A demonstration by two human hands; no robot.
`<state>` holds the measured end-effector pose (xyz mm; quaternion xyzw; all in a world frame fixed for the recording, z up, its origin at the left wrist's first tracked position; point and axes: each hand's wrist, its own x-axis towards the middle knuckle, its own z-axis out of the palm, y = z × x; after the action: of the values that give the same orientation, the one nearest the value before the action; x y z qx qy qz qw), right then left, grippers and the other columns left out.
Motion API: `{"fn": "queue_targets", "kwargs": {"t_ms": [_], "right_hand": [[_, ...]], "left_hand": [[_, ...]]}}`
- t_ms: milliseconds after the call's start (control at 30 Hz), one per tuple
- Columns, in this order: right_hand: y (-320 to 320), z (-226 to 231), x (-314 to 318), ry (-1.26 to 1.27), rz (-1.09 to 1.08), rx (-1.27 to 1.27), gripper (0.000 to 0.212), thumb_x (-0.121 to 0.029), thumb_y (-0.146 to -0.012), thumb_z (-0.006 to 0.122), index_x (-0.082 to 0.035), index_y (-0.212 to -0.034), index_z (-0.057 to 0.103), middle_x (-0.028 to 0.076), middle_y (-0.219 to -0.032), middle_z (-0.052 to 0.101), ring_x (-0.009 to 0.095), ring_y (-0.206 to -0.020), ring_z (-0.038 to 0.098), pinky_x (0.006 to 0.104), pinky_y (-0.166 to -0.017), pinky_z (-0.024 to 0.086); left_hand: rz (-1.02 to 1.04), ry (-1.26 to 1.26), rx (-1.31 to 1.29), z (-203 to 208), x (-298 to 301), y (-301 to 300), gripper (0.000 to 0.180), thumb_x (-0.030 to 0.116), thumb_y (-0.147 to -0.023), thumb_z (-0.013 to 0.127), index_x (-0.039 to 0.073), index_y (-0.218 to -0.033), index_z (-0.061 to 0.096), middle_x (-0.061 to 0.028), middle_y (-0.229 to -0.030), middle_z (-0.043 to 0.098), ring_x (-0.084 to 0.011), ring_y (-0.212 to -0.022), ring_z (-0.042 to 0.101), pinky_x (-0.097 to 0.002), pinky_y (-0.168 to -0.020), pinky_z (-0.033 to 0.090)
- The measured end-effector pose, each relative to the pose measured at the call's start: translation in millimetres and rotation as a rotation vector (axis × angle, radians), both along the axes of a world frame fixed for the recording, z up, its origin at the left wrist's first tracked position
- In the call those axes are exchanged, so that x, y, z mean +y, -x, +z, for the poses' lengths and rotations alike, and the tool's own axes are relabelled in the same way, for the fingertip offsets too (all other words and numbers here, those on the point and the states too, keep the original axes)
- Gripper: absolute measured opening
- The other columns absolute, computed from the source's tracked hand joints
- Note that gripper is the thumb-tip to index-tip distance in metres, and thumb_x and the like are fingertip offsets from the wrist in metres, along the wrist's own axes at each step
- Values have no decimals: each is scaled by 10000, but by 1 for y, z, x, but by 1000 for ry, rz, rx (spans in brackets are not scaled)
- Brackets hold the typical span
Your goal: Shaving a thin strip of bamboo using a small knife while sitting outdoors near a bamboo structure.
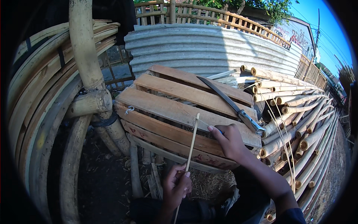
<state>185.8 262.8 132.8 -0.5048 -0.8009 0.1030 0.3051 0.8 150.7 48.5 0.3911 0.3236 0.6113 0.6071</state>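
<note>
My left hand (177, 186) is closed round a thin, pale bamboo strip (192, 145), which stands up at a slant with its upper end in front of the wooden crate (167, 108). To the right of that end is my right hand (230, 141), its fingers curled and thumb pointing left. A bit of blue shows at its fingers, but most of what it holds is hidden. A fine fibre trails between the strip's tip and the right thumb. On the crate's slats lies a long machete (222, 95) with a dark blade and a blue-grey handle.
Many cut bamboo poles (298, 108) are stacked at the right. Bent bamboo lengths (41, 93) and a thick bamboo post (82, 44) stand at the left. Behind the crate runs a corrugated metal sheet (179, 46), with a bamboo fence (209, 15) beyond it.
</note>
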Motion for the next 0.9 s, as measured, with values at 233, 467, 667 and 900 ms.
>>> {"fn": "queue_targets", "kwargs": {"t_ms": [233, 467, 667, 900], "right_hand": [[2, -4, -6, 131, 90, 239, 526, -406, -930, 496, 6, -604, 526, 167, -467, 441, 346, -480, 526, 406, -486, 392], [13, -10, -17, -240, 270, -315, 463, -427, -896, 526, -31, -658, 550, 115, -463, 446, 321, -451, 521, 409, -467, 392], [15, -9, -14, -270, 318, -320, 556, -486, -916, 476, -57, -571, 560, 126, -425, 463, 312, -417, 534, 384, -424, 411], [7, -12, 5, -209, -12, -254, 555, -553, -879, 492, -78, -617, 608, 120, -448, 517, 306, -432, 569, 392, -442, 442]], "left_hand": [[-103, 21, -282, 2, 6, 9, 220, 53, -950, 460, 28, -1168, 460, 27, -549, 354, -38, -389, 314, -223, -413, 335], [45, -84, 59, 6, -6, 0, 236, 24, -922, 513, 4, -1155, 482, 5, -571, 449, -31, -414, 381, -193, -389, 308], [137, -85, 355, 3, -9, -1, 206, 0, -908, 521, -31, -1109, 489, -20, -581, 505, -29, -420, 392, -203, -358, 300], [135, 11, 178, -5, 7, 7, 213, 5, -908, 529, 15, -1119, 512, 32, -605, 470, -11, -465, 400, -190, -390, 305]]}}
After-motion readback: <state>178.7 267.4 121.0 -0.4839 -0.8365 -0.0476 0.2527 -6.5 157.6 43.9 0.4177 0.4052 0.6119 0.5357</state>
